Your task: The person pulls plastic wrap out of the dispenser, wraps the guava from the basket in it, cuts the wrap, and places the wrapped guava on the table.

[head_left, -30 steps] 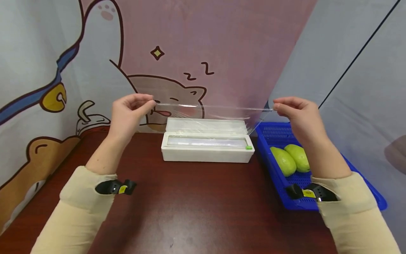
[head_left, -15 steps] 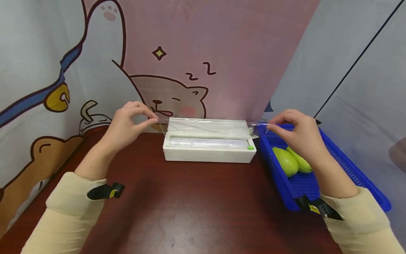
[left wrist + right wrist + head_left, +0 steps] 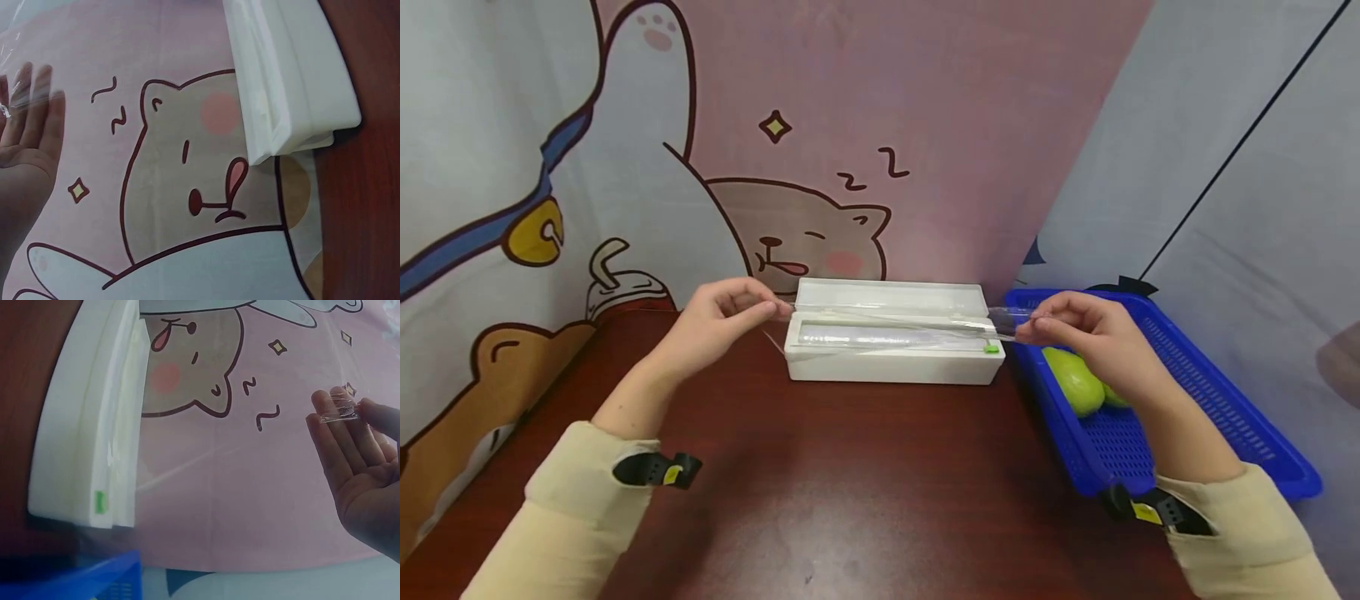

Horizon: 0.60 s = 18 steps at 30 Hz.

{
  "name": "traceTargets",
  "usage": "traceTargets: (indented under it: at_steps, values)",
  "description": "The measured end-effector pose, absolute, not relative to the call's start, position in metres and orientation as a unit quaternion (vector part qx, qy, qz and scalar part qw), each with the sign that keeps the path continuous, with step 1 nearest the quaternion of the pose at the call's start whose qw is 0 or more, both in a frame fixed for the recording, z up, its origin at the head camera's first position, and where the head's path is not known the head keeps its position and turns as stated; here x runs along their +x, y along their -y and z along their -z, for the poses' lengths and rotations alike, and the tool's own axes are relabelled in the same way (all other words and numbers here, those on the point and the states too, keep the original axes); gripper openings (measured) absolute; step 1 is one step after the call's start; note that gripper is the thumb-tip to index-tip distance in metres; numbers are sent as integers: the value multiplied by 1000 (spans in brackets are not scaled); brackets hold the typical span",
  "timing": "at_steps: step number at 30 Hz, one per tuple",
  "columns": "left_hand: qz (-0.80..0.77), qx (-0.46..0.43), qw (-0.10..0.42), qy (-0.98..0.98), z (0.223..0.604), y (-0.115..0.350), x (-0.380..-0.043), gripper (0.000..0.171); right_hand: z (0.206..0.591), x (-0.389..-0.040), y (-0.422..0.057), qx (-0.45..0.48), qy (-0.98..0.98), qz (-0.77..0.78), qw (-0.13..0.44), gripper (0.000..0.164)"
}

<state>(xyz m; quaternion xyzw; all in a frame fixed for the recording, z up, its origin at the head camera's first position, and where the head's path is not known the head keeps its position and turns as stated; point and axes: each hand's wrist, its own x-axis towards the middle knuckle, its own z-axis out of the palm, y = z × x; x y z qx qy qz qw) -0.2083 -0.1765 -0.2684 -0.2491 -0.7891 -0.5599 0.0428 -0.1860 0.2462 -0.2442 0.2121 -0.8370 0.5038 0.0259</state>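
Note:
A white cling film box (image 3: pixel 891 369) stands on the table, its lid (image 3: pixel 887 294) tipped back and the film roll (image 3: pixel 887 336) showing inside. A green tab (image 3: pixel 992 349) sits at the box's right front. Clear cling film (image 3: pixel 895 317) stretches across the box between both hands. My left hand (image 3: pixel 722 321) pinches its left edge between thumb and fingers, close beside the box. At the other end my right hand (image 3: pixel 1093 342) pinches the right edge, over the basket's near corner. In the right wrist view, the film (image 3: pixel 340 414) is bunched at the fingertips.
Right of the box lies a blue plastic basket (image 3: pixel 1075 454) holding green fruits (image 3: pixel 1075 383), partly hidden by my right arm. The dark brown table (image 3: pixel 865 475) extends toward me. A cartoon-printed cloth wall (image 3: pixel 962 167) rises directly behind the box.
Both hands have come down from above the box to about its lid height, bringing the film with them. The film, taut and raised before, now lies low across the box opening.

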Motion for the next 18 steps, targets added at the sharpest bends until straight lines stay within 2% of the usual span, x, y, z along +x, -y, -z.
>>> traceTargets:
  at_steps: [11,18]
  values:
    - [585,-245,-35,772,290,174,-204,19,269,-178,-252,174,827,-535,-8,16]
    - [577,-248,-93,773,307,175,-200,23,288,-172,-252,191,803,-563,-34,17]
